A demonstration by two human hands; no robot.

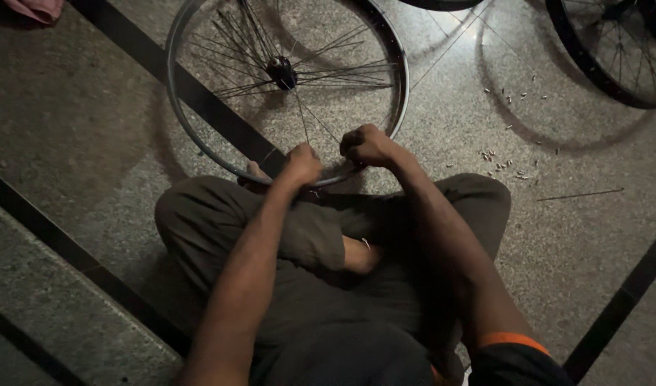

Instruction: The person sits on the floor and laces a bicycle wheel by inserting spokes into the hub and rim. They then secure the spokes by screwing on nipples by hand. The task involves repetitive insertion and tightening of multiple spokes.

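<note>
A silver bicycle wheel rim (176, 107) with thin spokes and a dark hub (281, 71) lies flat on the speckled stone floor in front of my crossed legs. My left hand (301, 164) is closed at the near edge of the rim, where a spoke meets it. My right hand (367, 145) is closed just to the right, also at the rim's near edge. What the fingers pinch is too small and dark to make out. My bare foot (255, 174) rests against the rim.
Small metal spoke nipples (505, 166) lie scattered on the floor to the right. A loose spoke (581, 194) lies beyond my right knee. A black wheel (607, 50) lies at the top right. Dark inlay strips (199, 100) cross the floor.
</note>
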